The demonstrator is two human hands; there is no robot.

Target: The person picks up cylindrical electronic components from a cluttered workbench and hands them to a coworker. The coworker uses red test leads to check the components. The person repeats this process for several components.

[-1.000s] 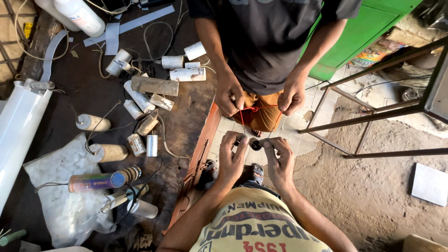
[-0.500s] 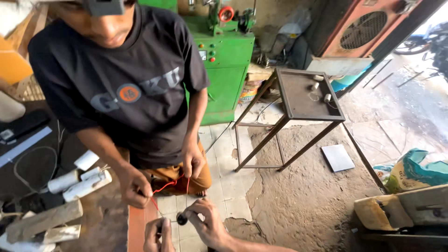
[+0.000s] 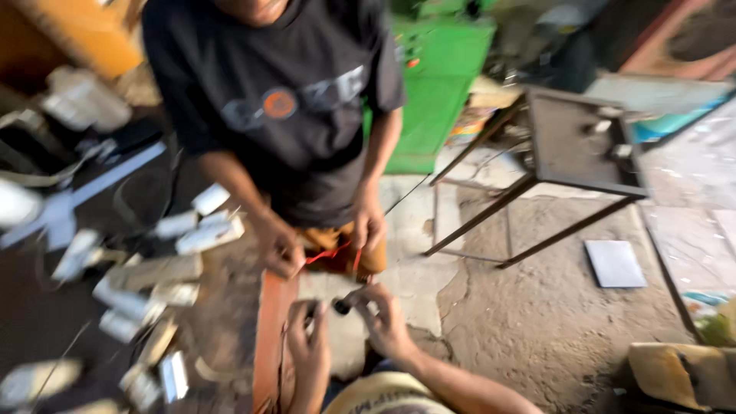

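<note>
My left hand (image 3: 308, 345) and my right hand (image 3: 383, 322) are low in the blurred head view, held close together. Between their fingertips is a small dark round part (image 3: 341, 307); the right hand pinches it and the left fingers touch its near side. Facing me stands another person in a dark printed shirt (image 3: 284, 100). That person's two hands (image 3: 322, 238) hold a thin red wire (image 3: 330, 253) just above my hands.
A dark workbench (image 3: 92, 307) on the left carries several pale cylinders, blocks and cables. A green machine (image 3: 437, 84) stands behind the person. A metal-framed stool (image 3: 575, 146) and a flat grey square (image 3: 613, 262) are on the dirt floor at right.
The view has swung from looking straight down to looking up and then partly down again. My hands stay together on the small dark part, and the other person keeps holding the red wire.
</note>
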